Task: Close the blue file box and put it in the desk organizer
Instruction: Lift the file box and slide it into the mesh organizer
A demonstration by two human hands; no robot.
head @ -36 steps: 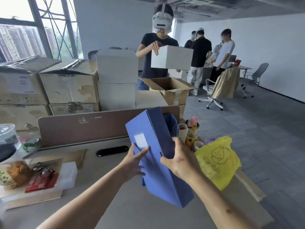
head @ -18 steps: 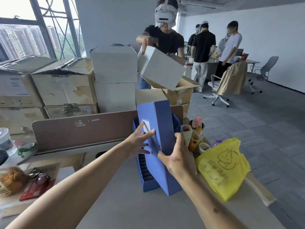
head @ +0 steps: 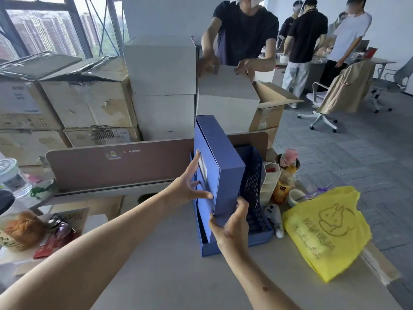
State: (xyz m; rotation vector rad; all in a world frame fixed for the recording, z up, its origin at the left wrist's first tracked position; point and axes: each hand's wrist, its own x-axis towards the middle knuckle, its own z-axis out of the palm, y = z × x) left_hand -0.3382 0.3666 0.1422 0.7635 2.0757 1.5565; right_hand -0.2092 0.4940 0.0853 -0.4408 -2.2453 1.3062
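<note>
1. Blue file box (head: 220,166) is closed, standing upright with a slight tilt, its lower end down inside the blue desk organizer (head: 254,191), in the left slot.
2. Left hand (head: 190,186): fingers spread wide, palm pressed flat on the box's left face next to the white label (head: 203,167). A push contact, not a wrap.
3. Right hand (head: 232,222): fingers curled around the box's lower front edge, thumb on the left side, holding it.
4. Organizer sits on the desk (head: 174,274), its mesh divider just right of the box, its back close to the brown desk partition (head: 125,164).
5. Just right of the organizer: a white pen holder (head: 269,182), a drink bottle (head: 285,182) and a yellow plastic bag (head: 326,229). A white game controller (head: 276,218) lies at the organizer's front right corner.
6. Left side of the desk: a bread bun (head: 23,229) and red packets (head: 50,245).
7. Behind the partition: stacked cardboard boxes (head: 89,104). A person in a black T-shirt (head: 241,32) has both hands on a white box (head: 225,92).
</note>
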